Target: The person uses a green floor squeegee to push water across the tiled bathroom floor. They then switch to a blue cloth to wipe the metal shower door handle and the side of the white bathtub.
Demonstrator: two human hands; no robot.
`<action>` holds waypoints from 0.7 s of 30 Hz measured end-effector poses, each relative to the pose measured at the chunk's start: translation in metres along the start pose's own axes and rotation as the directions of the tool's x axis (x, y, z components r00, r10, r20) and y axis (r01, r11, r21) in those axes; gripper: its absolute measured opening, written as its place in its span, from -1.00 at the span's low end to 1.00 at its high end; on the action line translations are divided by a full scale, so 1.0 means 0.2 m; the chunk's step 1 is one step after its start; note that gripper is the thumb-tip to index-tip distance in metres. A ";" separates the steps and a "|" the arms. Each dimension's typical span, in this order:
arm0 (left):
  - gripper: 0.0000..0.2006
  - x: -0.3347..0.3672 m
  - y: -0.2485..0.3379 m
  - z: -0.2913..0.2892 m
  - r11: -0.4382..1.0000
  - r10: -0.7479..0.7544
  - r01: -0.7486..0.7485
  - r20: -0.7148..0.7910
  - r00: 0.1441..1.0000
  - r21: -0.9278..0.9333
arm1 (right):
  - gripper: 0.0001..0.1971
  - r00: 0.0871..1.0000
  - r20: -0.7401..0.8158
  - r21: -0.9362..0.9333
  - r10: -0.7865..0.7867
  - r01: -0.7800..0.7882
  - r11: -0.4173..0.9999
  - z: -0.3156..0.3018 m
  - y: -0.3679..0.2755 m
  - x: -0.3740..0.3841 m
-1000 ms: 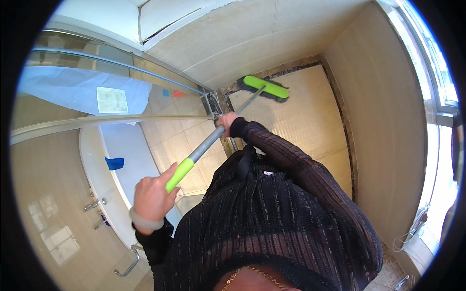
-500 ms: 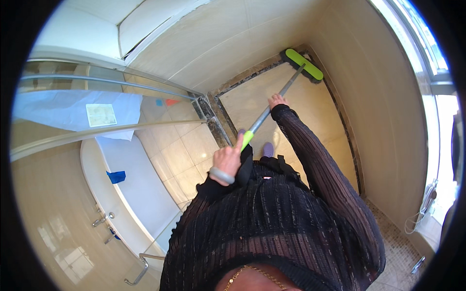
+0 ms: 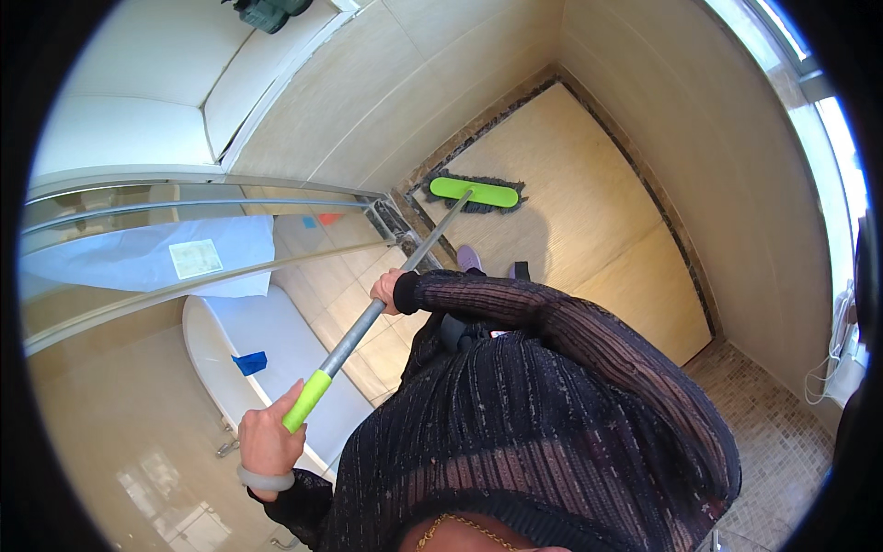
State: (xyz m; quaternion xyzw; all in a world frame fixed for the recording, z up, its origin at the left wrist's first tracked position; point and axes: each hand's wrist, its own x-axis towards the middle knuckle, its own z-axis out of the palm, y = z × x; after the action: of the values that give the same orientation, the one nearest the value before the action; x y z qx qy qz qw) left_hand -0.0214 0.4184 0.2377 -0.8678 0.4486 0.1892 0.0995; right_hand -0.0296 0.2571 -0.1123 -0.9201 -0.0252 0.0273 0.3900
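A mop (image 3: 474,192) with a bright green head and a dark grey fringe lies flat on the beige stone floor (image 3: 570,166), close to its left border. Its grey pole slants down to the left, ending in a green grip. My left hand (image 3: 269,445), with a grey band at the wrist, is closed round the end of that grip, thumb side up. Farther along, my right hand (image 3: 390,291) wraps the bare pole. My right forearm crosses in front of my body.
Tiled walls (image 3: 662,110) meet behind the floor. A glass partition with a metal rail (image 3: 193,204) runs along the left. Beyond it stands a white bathtub (image 3: 207,354) with a blue cloth (image 3: 249,362) on its rim. My purple shoe (image 3: 469,258) is near the mop head.
The mop head has come out of the far right corner, leftward and nearer to me. Both hands have moved left and down with the pole. My view has shifted somewhat.
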 end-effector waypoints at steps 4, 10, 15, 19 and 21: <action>-0.47 0.15 -0.07 0.04 0.992 0.123 -0.123 -0.013 0.992 -0.003 | -0.87 0.990 -0.036 -0.053 0.134 -0.136 0.989 -0.01 0.12 0.00; -0.39 0.55 -0.03 0.42 0.927 0.368 -0.372 -0.081 0.926 -0.045 | -0.86 0.854 -0.233 -0.085 0.465 -0.494 0.865 -0.06 0.58 -0.36; -0.31 0.85 0.50 0.74 0.810 0.578 -0.564 -0.057 0.814 0.157 | -0.91 0.595 -0.415 -0.274 0.688 -0.803 0.529 -0.14 1.12 -0.90; -0.33 0.91 0.68 0.76 0.767 0.638 -0.628 -0.048 0.769 0.133 | -0.87 0.494 -0.425 -0.133 0.758 -0.863 0.488 -0.28 1.09 -1.12; -0.36 0.89 0.63 0.71 0.762 0.632 -0.622 0.001 0.775 0.181 | -0.87 0.508 -0.443 -0.165 0.738 -0.856 0.490 -0.24 1.09 -1.06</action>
State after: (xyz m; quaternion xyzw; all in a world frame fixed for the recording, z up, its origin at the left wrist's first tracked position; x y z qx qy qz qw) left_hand -0.0655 0.2623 0.0339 -0.6615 0.7299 0.1463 0.0909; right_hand -0.2327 0.0577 -0.2289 -0.8690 0.4676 0.0557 0.1519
